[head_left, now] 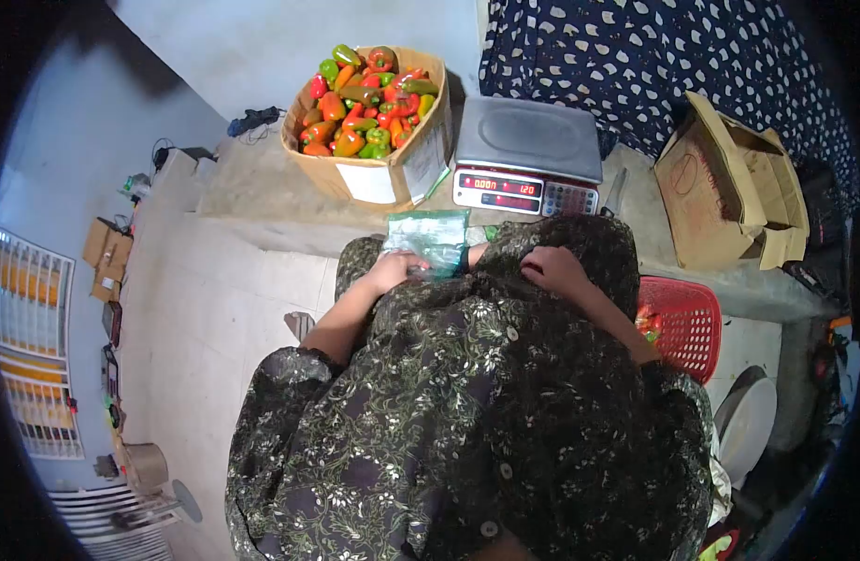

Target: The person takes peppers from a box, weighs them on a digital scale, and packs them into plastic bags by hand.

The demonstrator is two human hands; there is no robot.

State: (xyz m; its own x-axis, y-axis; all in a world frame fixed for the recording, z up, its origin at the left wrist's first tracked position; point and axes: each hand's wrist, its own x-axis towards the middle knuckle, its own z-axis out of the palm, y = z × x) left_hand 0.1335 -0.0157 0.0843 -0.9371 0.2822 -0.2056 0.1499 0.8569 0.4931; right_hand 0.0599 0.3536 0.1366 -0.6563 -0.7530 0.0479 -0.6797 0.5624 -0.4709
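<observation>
A clear, greenish plastic bag (pixel 427 236) lies over my lap, looking like a flat packet. My left hand (pixel 397 271) is closed on its lower edge. My right hand (pixel 554 269) rests on the dark floral cloth over my other knee, fingers curled inward; whatever they hold, if anything, is hidden. Beyond my knees stands a cardboard box (pixel 365 182) heaped with red, orange and green bell peppers (pixel 365 107). Beside it sits a digital scale (pixel 528 150) with a bare pan and lit red digits.
An open cardboard carton (pixel 701 196) stands on the ledge at the right. Below it is a red perforated basket (pixel 687 327) with some peppers inside. A pale round basin (pixel 748 425) leans at lower right. A dark patterned curtain (pixel 636 65) hangs behind the scale.
</observation>
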